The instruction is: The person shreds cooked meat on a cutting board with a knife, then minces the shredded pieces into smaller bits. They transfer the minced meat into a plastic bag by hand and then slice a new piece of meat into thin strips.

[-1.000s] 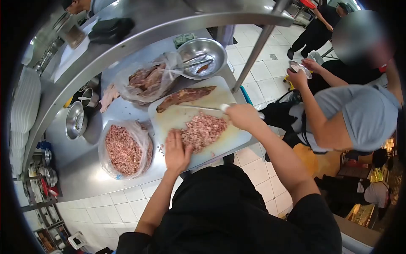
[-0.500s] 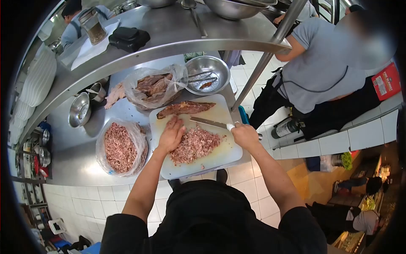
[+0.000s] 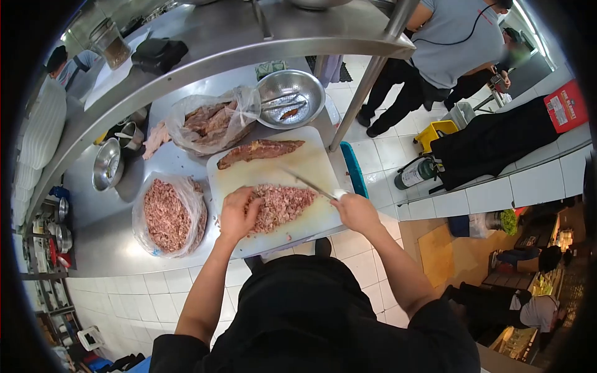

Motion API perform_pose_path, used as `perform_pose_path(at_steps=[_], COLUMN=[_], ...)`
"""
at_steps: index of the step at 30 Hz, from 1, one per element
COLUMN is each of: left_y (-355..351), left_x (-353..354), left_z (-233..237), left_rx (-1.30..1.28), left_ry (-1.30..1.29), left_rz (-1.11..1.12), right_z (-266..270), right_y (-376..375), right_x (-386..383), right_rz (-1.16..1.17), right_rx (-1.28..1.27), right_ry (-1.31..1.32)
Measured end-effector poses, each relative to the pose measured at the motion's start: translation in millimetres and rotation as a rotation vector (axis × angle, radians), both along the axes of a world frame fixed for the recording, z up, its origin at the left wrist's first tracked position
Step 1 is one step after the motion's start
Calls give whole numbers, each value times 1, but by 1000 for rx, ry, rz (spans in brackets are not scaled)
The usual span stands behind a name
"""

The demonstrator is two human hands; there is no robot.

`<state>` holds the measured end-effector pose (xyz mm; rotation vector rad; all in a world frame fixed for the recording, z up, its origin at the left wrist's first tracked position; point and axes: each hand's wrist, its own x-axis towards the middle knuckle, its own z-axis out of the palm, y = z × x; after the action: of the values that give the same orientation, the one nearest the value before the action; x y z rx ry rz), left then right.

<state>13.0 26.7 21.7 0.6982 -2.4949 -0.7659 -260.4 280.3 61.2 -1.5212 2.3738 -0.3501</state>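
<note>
My right hand (image 3: 357, 213) is closed round the white handle of a knife (image 3: 309, 183), whose blade points up and left over the white cutting board (image 3: 311, 147). At the left end of a heap of chopped meat (image 3: 283, 205) rests my left hand (image 3: 238, 212), fingers apart, touching the pieces. A long piece of browned meat (image 3: 260, 153) lies across the upper part of the board. Left of the board stands a clear bag of chopped meat (image 3: 166, 214). Behind it, another clear bag (image 3: 214, 121) holds larger meat pieces.
A steel bowl (image 3: 291, 87) with tongs sits behind the board, and a smaller bowl (image 3: 108, 165) stands at the left. A steel shelf (image 3: 217, 37) with a post (image 3: 360, 99) crosses above the counter. People in grey shirts stand beyond, at the upper right.
My left hand has shifted down and left, to the heap's left end. The knife has come away from the long meat piece, its blade now more tilted. The nearest person has moved away.
</note>
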Motion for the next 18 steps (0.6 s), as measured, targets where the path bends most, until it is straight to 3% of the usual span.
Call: perform_pose_path(at_steps=[2, 4, 6, 8, 10, 15, 18], left_y=[20, 44, 48, 50, 45, 60, 74], left_x=[-12, -23, -26, -32, -41, -71, -89], left_z=[18, 33, 18, -1, -16, -23, -19], left_rx=[-65, -372, -405, -437, -489, -337, -307], left_ry=[-67, -308, -352, -397, -349, -355, -361], left_rz=[-108, -470, -475, -481, -319, -197, -145], right_z=[-18, -28, -32, -37, -43, -57, -58], right_y=[30, 48, 63, 73, 79, 67, 45], right_x=[4, 16, 34, 51, 60, 84, 98], right_rz=[-113, -225, -635, -684, -830, -894, -807], right_rx=[-107, -220, -202, -245, -250, -299, -236], right_ry=[-127, -247, -815, -859, -1016, -1065, -1026])
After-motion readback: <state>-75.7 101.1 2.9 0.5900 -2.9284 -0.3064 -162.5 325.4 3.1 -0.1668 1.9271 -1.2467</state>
